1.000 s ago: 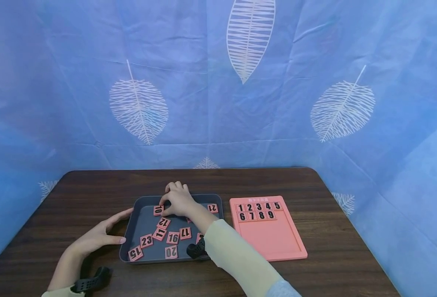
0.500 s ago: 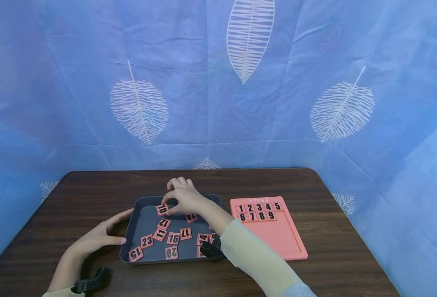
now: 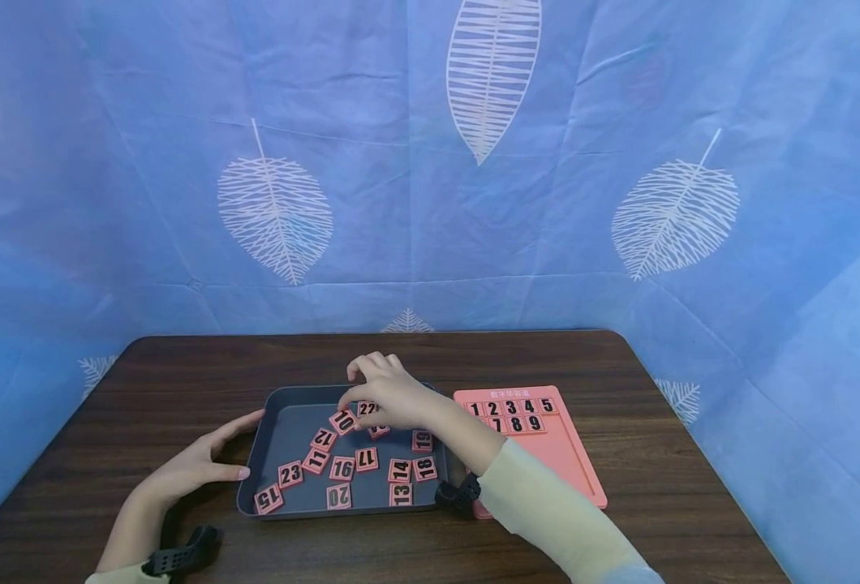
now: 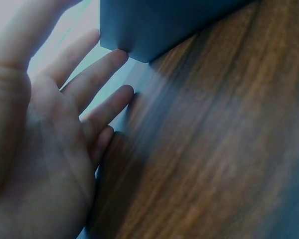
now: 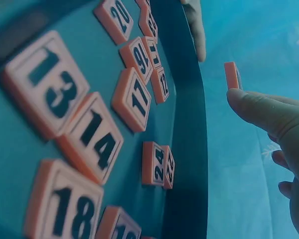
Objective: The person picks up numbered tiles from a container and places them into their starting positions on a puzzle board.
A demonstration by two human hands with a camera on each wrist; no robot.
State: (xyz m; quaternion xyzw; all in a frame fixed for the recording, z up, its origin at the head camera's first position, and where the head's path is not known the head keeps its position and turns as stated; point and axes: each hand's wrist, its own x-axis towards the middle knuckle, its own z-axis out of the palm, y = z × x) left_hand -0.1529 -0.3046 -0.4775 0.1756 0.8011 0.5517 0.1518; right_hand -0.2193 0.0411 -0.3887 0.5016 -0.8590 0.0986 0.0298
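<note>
My right hand (image 3: 393,396) pinches a pink number tile marked 10 (image 3: 343,421) between thumb and fingers. In the right wrist view the held tile (image 5: 232,75) is seen edge-on, raised above the tray. Below the hand lies a dark grey tray (image 3: 284,414) with several loose pink tiles, among them 17 (image 3: 366,459), 16 (image 3: 341,468) and 20 (image 3: 338,496). At the tray's left edge rests my left hand (image 3: 196,466), fingers extended and thumb at the rim. In the left wrist view, fingertips of the left hand (image 4: 55,129) touch the tray's outer wall (image 4: 159,25).
Right of the tray lies a pink puzzle board (image 3: 561,462), partly behind the right forearm. Tiles 1 to 9 sit in its top two rows. Both rest on a dark wooden table (image 3: 656,487), with a blue leaf-patterned cloth (image 3: 430,227) hanging behind.
The right hand has picked up tile 10 from the tray's back left and carried it to the right, turning it slightly. The left hand has stayed at the tray's edge.
</note>
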